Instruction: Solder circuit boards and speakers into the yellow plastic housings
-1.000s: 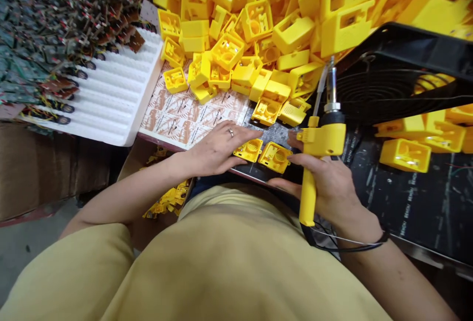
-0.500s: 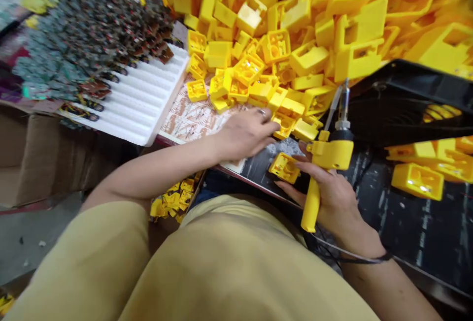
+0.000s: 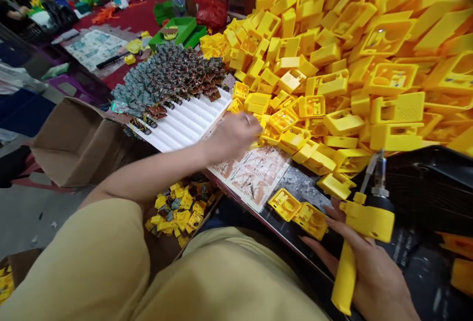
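Observation:
My right hand grips a yellow pistol-shaped soldering tool with its metal tip pointing up, near the bench's front edge. Its fingertips rest beside two small yellow plastic housings lying open side up. My left hand reaches forward to the foot of a big heap of yellow plastic housings, fingers curled at the edge of the pile. The hand is blurred, so what it pinches is unclear.
A white ribbed tray carries a pile of small circuit boards. A printed paper sheet lies on the bench. A black fan housing is at right. Open cardboard boxes and a box of finished yellow parts sit below left.
The left hand left the two small housings and reached forward and left into the pile's edge. My head turned up and left; the right hand kept holding the tool.

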